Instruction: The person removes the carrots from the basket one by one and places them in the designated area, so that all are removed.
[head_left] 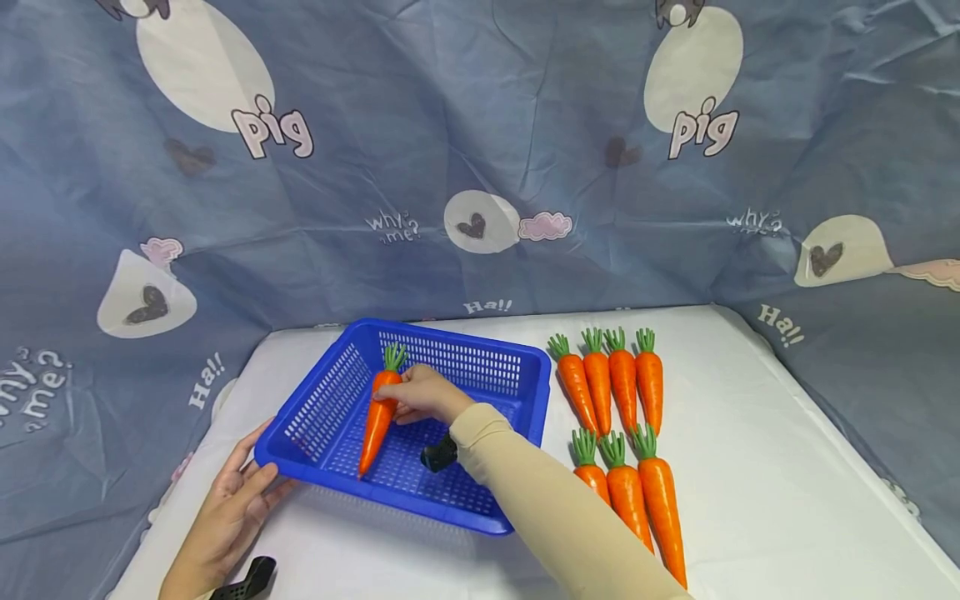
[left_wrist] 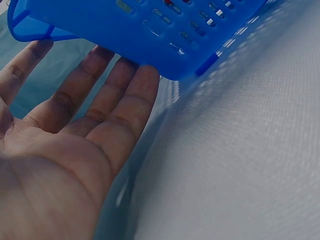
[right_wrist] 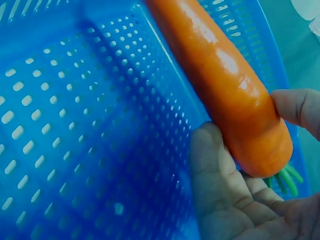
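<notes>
An orange carrot [head_left: 378, 421] with green tops is tilted inside the blue plastic basket [head_left: 405, 500]. My right hand [head_left: 427, 392] pinches it near its thick upper end. In the right wrist view, the thumb [right_wrist: 297, 106] and fingers lie on opposite sides of the carrot [right_wrist: 225, 85], above the perforated basket floor [right_wrist: 65, 125]. At the basket's near left corner is my left hand [head_left: 236, 508]. The left wrist view shows its fingers [left_wrist: 122, 117] mostly straight, with tips touching the outside of the basket [left_wrist: 120, 30]; its thumb is not clearly visible there.
Right of the basket, several carrots [head_left: 621, 383] lie side by side in a back row. A front row of 3 carrots [head_left: 662, 500] is partly covered by the right sleeve [head_left: 555, 508]. A printed blue-grey cloth [head_left: 420, 100] hangs behind the white table [head_left: 765, 467].
</notes>
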